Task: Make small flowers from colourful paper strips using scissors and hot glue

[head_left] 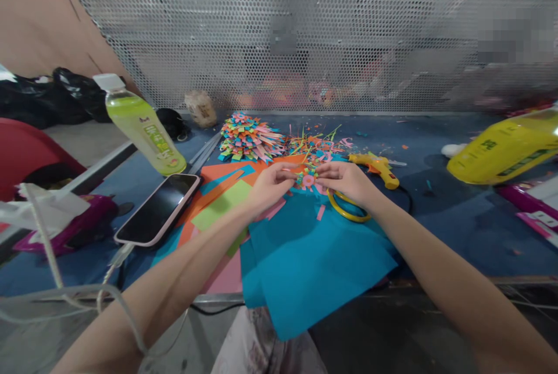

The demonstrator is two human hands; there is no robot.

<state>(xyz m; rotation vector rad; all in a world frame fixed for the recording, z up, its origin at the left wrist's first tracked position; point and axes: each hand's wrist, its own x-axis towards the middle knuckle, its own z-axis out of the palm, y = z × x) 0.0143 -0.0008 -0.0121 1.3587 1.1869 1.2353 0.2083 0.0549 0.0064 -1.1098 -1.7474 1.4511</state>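
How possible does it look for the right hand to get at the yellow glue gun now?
Probably yes: the glue gun lies beside the right hand, with nothing visible between them, though that hand seems to hold a small paper piece.

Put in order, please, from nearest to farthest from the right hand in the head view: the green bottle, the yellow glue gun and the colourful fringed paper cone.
From the right hand:
1. Yellow glue gun: close by, to its right.
2. Colourful fringed paper cone: to its left, farther back on the table.
3. Green bottle: farthest left of the three.
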